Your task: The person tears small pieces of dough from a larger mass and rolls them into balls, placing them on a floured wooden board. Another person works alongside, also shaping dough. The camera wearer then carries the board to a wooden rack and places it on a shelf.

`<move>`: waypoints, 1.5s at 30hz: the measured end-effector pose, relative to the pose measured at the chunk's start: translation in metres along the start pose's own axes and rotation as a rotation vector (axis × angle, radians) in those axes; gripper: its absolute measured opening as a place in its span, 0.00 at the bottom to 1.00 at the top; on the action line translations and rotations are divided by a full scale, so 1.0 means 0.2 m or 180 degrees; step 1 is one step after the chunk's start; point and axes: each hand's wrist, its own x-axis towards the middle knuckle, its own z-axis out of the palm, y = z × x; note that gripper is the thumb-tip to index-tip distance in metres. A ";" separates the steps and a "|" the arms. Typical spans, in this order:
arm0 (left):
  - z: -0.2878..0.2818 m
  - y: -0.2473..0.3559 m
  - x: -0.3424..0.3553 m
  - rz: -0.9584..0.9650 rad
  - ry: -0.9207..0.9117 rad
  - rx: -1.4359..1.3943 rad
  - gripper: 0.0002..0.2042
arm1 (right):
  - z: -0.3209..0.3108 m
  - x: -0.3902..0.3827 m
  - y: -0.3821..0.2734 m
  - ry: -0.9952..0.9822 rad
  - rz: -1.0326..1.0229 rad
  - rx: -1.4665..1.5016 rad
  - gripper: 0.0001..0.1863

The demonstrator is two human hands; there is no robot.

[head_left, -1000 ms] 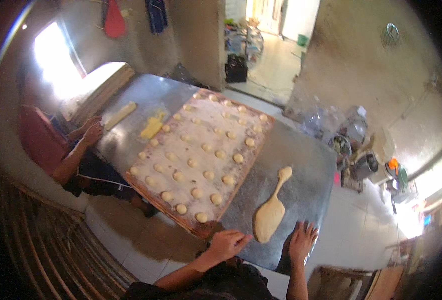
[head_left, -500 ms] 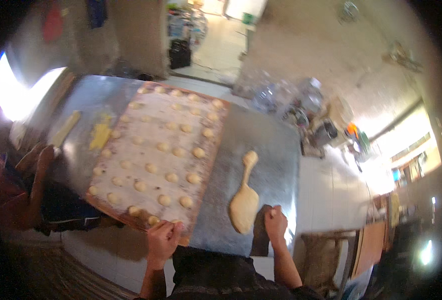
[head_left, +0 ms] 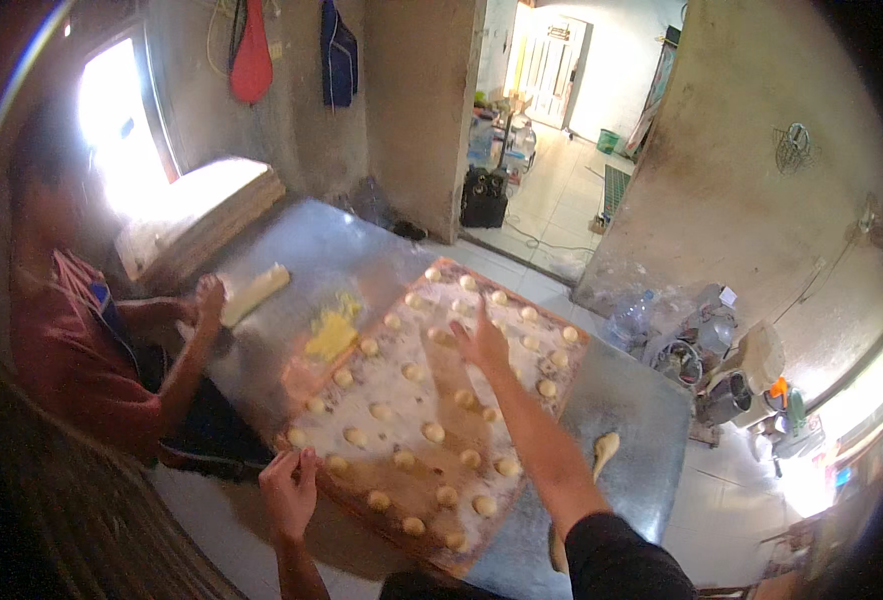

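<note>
A floured board (head_left: 442,385) carries several small dough balls (head_left: 433,432) in loose rows. My right arm stretches across it, and my right hand (head_left: 486,345) hovers over the far half among the balls, fingers spread, nothing seen in them. Beside the board's left corner is my left hand (head_left: 290,492), thumb and fingers pinched together; whatever they may hold cannot be made out. To the right of the board, a larger piece of dough (head_left: 606,450) lies on the metal table (head_left: 642,400), partly hidden behind my right forearm.
At the left a co-worker (head_left: 112,360) has their hands by a long dough strip (head_left: 259,296). A yellow smear (head_left: 333,333) lies on the table nearby. Plastic bottles (head_left: 632,318) and buckets (head_left: 727,397) stand on the floor at the right. A doorway opens at the back.
My right hand has swung from the table's right side to over the board. My left hand has moved left to the board's corner. The view has turned left.
</note>
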 end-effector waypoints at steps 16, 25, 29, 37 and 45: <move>0.29 -0.58 0.47 -0.0940 -0.1124 0.1329 0.31 | -0.09 -1.91 0.33 0.0088 0.2329 0.2886 0.16; 0.27 -0.56 0.54 -0.1008 -0.1174 0.1630 0.31 | -0.04 -1.90 0.34 0.0083 0.2383 0.3228 0.15; 0.22 -0.45 0.57 -0.1314 -0.1695 0.0983 0.43 | 0.08 -1.94 0.48 0.0399 0.2139 0.3998 0.16; 0.19 -0.48 0.33 -0.2118 -0.1344 -0.2180 0.58 | -0.51 -1.75 -0.04 0.0648 0.2676 0.4791 0.25; -0.12 -0.31 -0.50 -0.1696 -0.0474 -0.1460 0.53 | -0.74 -1.95 0.21 0.0453 0.1516 0.5098 0.19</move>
